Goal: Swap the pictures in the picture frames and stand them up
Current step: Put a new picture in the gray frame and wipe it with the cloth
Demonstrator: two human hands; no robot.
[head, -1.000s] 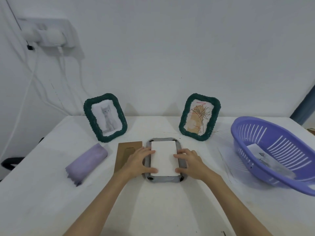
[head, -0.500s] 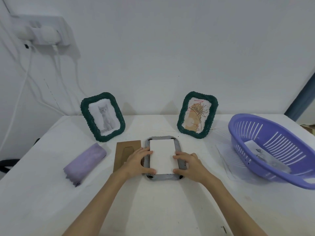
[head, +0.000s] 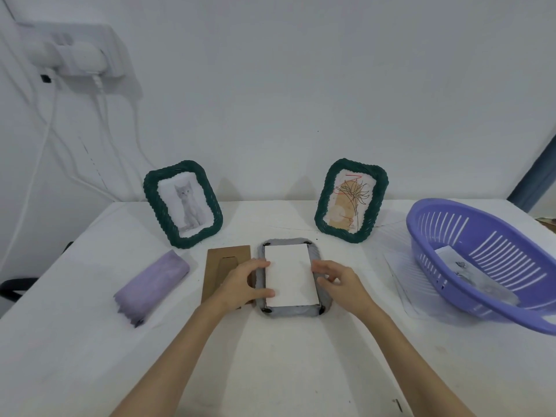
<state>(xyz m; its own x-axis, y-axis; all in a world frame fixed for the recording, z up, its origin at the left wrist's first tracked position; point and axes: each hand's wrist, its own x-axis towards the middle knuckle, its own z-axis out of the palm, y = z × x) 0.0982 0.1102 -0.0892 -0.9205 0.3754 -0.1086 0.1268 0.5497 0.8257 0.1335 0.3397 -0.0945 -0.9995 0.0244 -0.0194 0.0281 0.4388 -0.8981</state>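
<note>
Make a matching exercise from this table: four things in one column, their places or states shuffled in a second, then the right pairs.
Things:
1. cat picture frame
2. grey frame
3. brown backing board
4. purple cloth

Places or states:
A. rolled up, left side of the table
B. standing upright near the wall
C. flat, partly under the left hand
D. face down, between both hands

Pairs: 1-B, 2-D, 3-C, 4-A
</note>
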